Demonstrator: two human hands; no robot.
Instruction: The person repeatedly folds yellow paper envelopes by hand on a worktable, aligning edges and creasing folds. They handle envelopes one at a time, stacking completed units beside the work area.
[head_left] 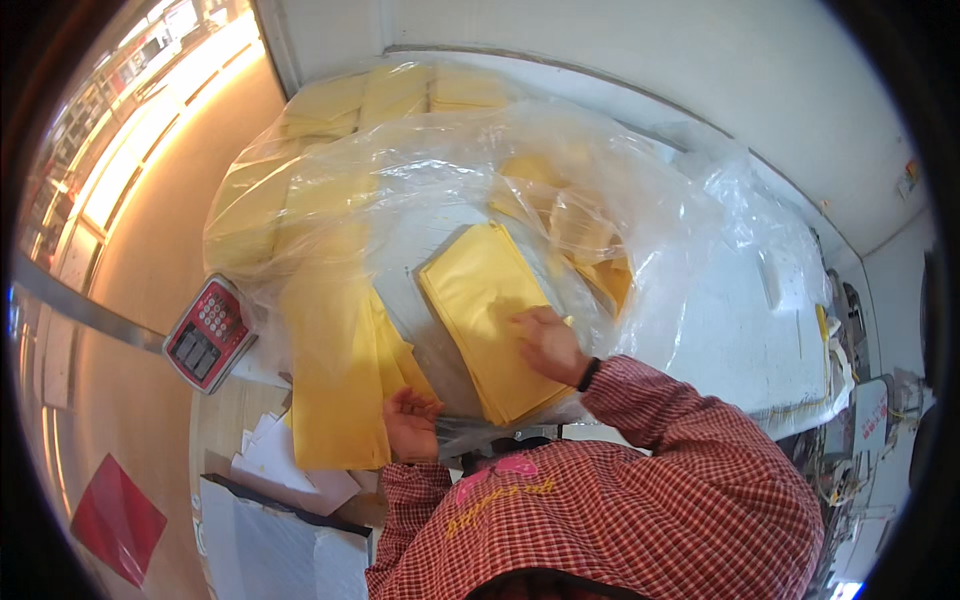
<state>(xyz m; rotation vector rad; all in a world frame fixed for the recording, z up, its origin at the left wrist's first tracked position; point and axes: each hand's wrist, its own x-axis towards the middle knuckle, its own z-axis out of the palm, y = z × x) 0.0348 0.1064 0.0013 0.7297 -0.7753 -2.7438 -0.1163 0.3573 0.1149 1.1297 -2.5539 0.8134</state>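
Note:
A neat stack of flat yellow sheets, paper or cloth, lies slanted at the middle of the table. My right hand rests on the right side of this stack, fingers bent loosely and apart, gripping nothing that I can see. To its left, a long pile of similar yellow sheets reaches over the near table edge, with some fanned out on its right side. Beside those fanned sheets my left hand is palm up and open, its fingers slightly curled; nothing shows in it.
Clear plastic film covers more yellow stacks at the back and loose yellow pieces at the right. A red and grey keypad device stands at the table's left edge. White papers and a grey-topped box lie below left.

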